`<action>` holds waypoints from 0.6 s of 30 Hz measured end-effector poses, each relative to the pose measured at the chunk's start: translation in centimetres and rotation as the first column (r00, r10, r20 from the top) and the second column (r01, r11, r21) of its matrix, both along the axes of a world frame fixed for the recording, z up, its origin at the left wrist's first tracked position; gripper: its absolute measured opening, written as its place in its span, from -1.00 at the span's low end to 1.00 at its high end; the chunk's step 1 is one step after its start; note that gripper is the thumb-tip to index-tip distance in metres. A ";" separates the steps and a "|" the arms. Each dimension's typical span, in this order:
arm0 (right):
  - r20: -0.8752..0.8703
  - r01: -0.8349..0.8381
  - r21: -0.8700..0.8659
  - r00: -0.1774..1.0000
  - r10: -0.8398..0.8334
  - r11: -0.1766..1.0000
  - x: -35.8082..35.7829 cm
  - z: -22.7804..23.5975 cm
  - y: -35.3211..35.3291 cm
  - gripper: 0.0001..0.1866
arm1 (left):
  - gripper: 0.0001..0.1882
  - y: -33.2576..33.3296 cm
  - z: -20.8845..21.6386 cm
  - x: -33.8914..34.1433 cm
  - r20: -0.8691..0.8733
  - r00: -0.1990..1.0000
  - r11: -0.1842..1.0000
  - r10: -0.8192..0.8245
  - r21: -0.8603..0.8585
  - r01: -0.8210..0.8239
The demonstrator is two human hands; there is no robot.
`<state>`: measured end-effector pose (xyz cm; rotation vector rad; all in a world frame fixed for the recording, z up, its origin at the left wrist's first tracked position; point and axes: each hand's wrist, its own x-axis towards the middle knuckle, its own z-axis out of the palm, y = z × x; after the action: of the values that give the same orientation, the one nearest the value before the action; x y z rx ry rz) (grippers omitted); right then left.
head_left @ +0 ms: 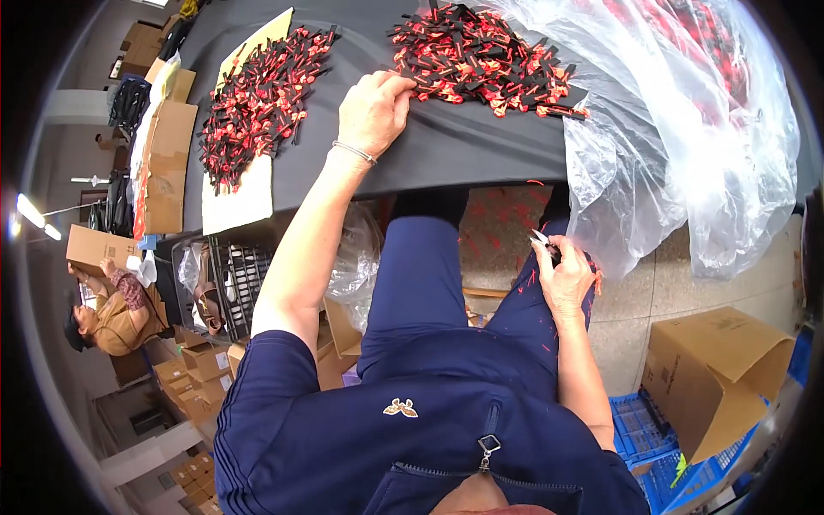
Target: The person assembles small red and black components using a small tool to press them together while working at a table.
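Note:
My left hand reaches onto the dark-covered table, fingers pinched at the lower left edge of a pile of small black-and-red fabric pieces. Its fingertips seem to be closed on one of these pieces, though the grip is partly hidden. Above my right thigh, my right hand is closed around small thread snips, whose pointed metal blades stick out past the thumb. Left of my left hand lies a second pile of similar pieces, partly on a pale yellow sheet.
A clear plastic bag with more red and black pieces drapes over the table's right side. Red scraps litter the floor. An open carton rests on blue crates at right. At far left, another person handles a carton.

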<state>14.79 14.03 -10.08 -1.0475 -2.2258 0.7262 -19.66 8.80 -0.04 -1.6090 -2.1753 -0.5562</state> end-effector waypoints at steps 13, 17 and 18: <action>-0.015 -0.003 0.008 1.000 0.003 1.000 -0.1 0.5 -0.2 -0.76 | -0.87 -1.0 1.1 0.6 0.753 0.651 0.951 0.094 0.126 -0.283; 0.011 -0.005 0.015 1.000 0.005 1.000 0.2 0.4 -0.3 -0.76 | -0.85 -2.9 2.4 2.2 0.990 0.138 0.959 -0.042 0.079 -0.273; 0.022 -0.006 0.012 1.000 0.006 1.000 0.3 0.4 -0.4 -0.76 | -0.84 -3.3 2.4 3.0 0.993 0.003 0.955 -0.121 0.117 -0.272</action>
<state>15.09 13.59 -9.70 -1.0484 -2.2501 0.7058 -16.69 5.45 2.33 -0.7612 -2.7028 -2.5590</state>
